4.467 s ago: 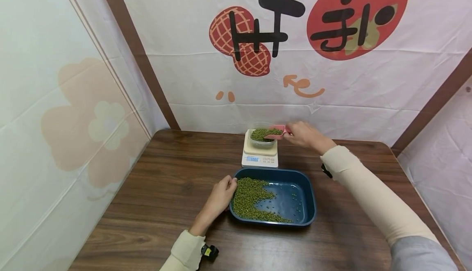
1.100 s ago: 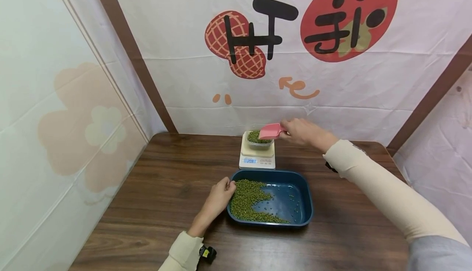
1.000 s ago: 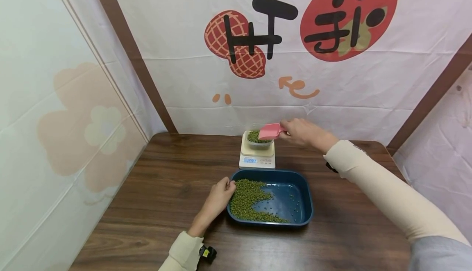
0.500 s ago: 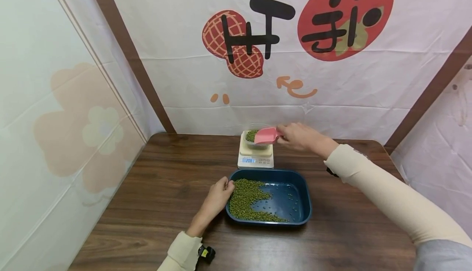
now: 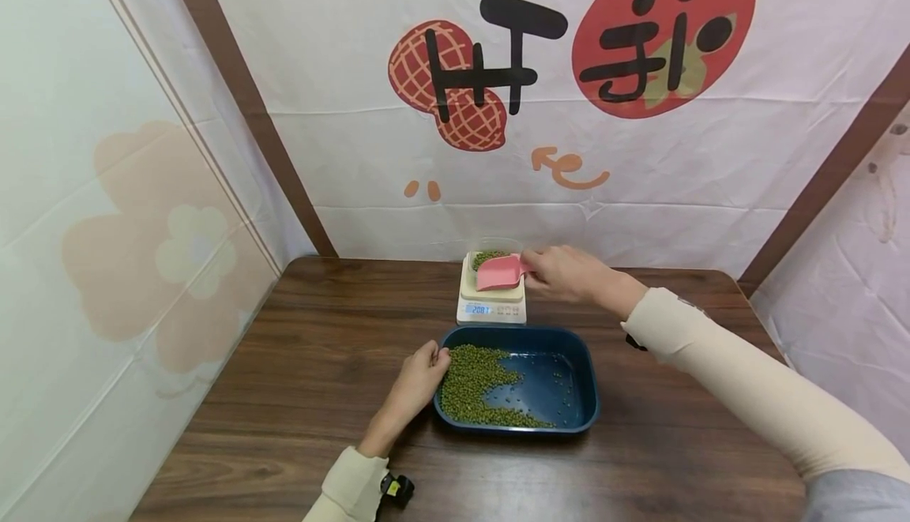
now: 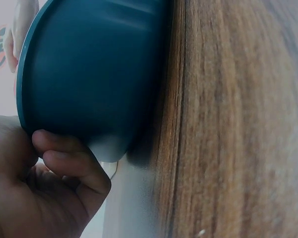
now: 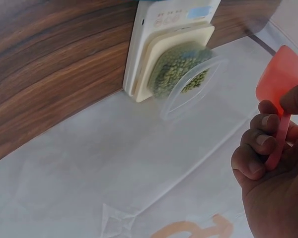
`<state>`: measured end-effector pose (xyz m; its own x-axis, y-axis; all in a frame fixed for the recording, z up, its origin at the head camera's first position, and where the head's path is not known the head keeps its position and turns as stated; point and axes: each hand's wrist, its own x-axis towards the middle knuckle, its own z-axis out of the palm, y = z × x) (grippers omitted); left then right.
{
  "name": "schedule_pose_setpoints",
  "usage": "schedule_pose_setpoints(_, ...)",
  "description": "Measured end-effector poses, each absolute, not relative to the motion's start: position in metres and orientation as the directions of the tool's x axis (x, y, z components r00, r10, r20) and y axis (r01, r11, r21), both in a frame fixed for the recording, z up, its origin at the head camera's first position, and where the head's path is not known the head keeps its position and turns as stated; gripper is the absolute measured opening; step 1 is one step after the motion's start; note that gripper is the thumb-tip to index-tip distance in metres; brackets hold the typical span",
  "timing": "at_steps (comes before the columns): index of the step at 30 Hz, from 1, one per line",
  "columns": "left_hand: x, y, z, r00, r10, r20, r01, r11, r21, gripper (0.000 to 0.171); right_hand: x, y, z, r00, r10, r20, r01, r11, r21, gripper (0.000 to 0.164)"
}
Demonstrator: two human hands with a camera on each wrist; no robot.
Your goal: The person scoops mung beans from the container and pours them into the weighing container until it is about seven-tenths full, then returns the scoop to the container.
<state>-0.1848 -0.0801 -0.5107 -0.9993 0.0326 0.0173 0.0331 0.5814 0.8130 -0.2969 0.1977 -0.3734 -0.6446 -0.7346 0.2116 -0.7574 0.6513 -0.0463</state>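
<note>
My right hand grips the handle of a pink scoop, whose blade looks bare and overlaps the near side of a clear plastic container in the head view. That container holds green mung beans and sits on a white kitchen scale with a lit display reading about 208.7. My left hand pinches the left rim of a dark blue basin, thumb and fingers round its edge. Mung beans are heaped on the basin's left side, with a few scattered to the right.
The basin stands just in front of the scale on a brown wooden table. Behind the table's back edge hangs a printed white cloth, and another cloth wall rises on the left.
Earlier the scoop held beans over the container and the display read lower. The scoop has since been tipped out and has moved left and toward me. My left hand stays at the rim.
</note>
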Motion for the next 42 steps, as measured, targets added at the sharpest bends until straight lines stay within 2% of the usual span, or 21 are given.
schedule_pose_setpoints(7, -0.184, -0.08, -0.511, -0.999, 0.037, 0.021, 0.039, 0.583, 0.811, 0.032, -0.288, 0.193, -0.378, -0.597, -0.761, 0.253, -0.791, 0.61, -0.031, 0.008)
schedule_pose_setpoints(27, -0.184, -0.08, -0.511, -0.999, 0.026, 0.028, 0.038, 0.577, 0.816, 0.033, -0.253, 0.189, -0.383, -0.526, -0.815, 0.245, -0.845, 0.533, -0.039, 0.008)
schedule_pose_setpoints(42, -0.186, -0.079, -0.512, -1.0, 0.009, 0.025, 0.025, 0.587, 0.809, 0.033, -0.23, 0.187, -0.4, -0.546, -0.816, 0.19, -0.837, 0.543, -0.071, 0.01)
